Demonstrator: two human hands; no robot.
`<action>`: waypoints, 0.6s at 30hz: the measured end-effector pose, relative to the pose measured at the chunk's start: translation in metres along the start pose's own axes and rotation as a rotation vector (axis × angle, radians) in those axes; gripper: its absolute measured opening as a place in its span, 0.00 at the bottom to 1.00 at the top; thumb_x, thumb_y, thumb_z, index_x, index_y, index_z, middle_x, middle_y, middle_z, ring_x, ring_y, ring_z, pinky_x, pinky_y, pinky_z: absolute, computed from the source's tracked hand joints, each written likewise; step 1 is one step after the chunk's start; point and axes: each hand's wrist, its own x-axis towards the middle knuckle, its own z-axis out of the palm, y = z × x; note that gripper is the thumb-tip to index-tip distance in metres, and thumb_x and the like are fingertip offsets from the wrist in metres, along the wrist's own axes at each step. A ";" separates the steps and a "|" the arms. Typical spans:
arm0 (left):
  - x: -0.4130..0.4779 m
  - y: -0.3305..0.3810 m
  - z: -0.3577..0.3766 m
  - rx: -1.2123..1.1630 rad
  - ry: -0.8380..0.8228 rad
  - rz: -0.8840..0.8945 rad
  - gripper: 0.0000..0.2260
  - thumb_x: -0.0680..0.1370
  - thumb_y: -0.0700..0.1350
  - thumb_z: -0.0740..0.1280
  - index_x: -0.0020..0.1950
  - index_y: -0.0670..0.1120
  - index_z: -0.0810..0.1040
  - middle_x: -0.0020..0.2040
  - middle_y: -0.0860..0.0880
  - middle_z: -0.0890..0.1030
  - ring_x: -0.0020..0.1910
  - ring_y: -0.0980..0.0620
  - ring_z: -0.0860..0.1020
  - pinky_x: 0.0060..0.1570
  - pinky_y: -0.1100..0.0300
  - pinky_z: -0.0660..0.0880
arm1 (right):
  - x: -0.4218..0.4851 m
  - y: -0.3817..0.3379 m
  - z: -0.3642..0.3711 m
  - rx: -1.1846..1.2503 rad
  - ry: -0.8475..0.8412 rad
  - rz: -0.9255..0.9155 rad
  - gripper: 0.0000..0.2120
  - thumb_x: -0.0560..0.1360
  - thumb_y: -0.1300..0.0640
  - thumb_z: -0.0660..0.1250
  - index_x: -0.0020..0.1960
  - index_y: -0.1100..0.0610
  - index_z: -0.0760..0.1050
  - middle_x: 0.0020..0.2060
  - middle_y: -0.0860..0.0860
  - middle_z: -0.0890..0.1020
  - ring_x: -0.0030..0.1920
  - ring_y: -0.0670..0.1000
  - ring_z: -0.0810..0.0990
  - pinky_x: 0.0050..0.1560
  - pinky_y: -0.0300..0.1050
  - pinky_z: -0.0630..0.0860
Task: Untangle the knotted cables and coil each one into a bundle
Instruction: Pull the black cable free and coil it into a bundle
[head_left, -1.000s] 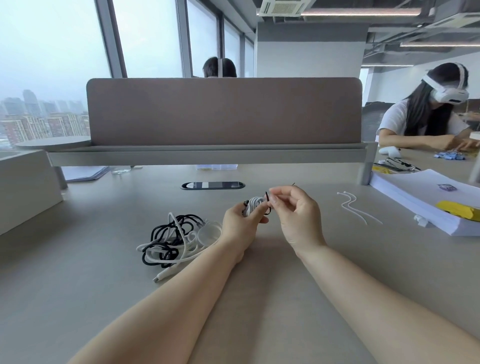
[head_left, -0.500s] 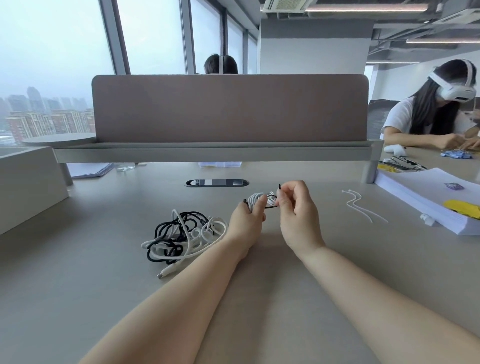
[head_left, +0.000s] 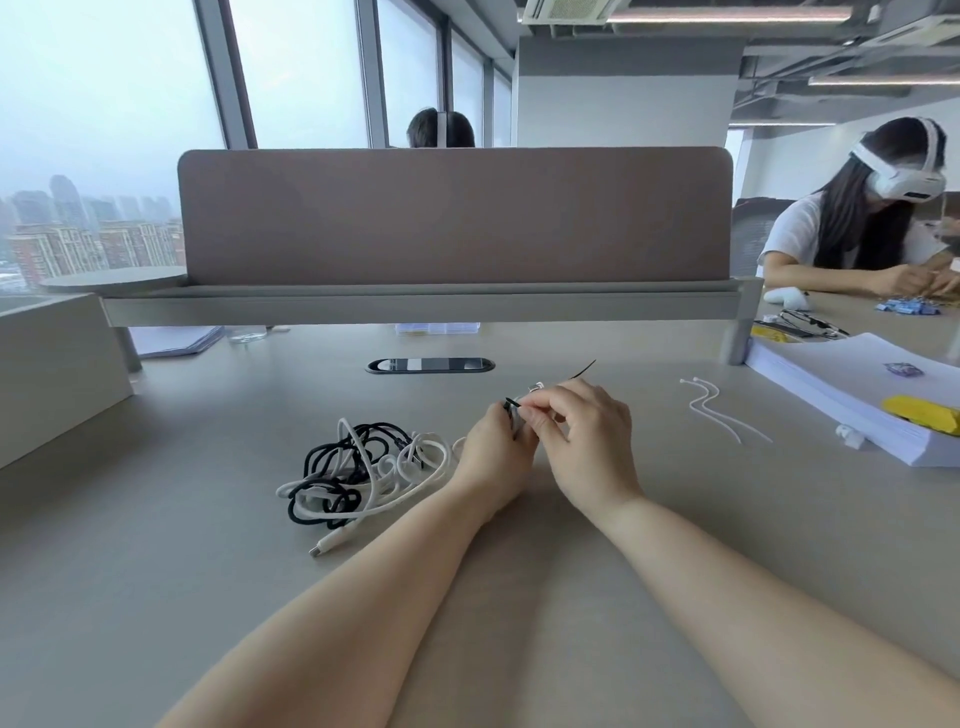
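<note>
Desk (head_left: 208, 571) | left hand (head_left: 493, 452), right hand (head_left: 587, 441) pinch coiled bundle (head_left: 515, 420) (black tie (head_left: 582, 370)) | cable tangle (head_left: 358, 473) alongside

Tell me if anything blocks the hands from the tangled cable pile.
Nothing visible does. The tangled pile lies on the desk just beside the left hand. That hand, though, grips a small coiled bundle, and the right hand pinches its black tie.
</note>
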 end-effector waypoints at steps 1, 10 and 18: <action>0.000 0.000 0.000 0.004 0.002 0.003 0.09 0.82 0.50 0.57 0.50 0.45 0.67 0.45 0.49 0.75 0.43 0.50 0.72 0.40 0.58 0.64 | 0.000 -0.001 -0.001 -0.060 0.010 -0.021 0.06 0.73 0.50 0.64 0.43 0.48 0.80 0.39 0.45 0.80 0.43 0.51 0.78 0.47 0.42 0.60; 0.000 0.001 0.000 0.001 0.034 -0.006 0.11 0.82 0.49 0.56 0.52 0.42 0.69 0.51 0.43 0.78 0.52 0.43 0.76 0.42 0.57 0.65 | -0.001 -0.003 -0.002 -0.313 0.040 -0.132 0.11 0.75 0.48 0.60 0.43 0.46 0.80 0.38 0.44 0.80 0.42 0.53 0.78 0.49 0.45 0.59; 0.002 -0.002 0.001 -0.001 0.038 -0.004 0.08 0.82 0.48 0.57 0.49 0.43 0.67 0.50 0.42 0.78 0.52 0.41 0.76 0.42 0.56 0.66 | -0.001 -0.002 -0.001 -0.315 0.019 -0.126 0.12 0.75 0.48 0.59 0.43 0.46 0.81 0.38 0.45 0.79 0.41 0.53 0.78 0.49 0.45 0.59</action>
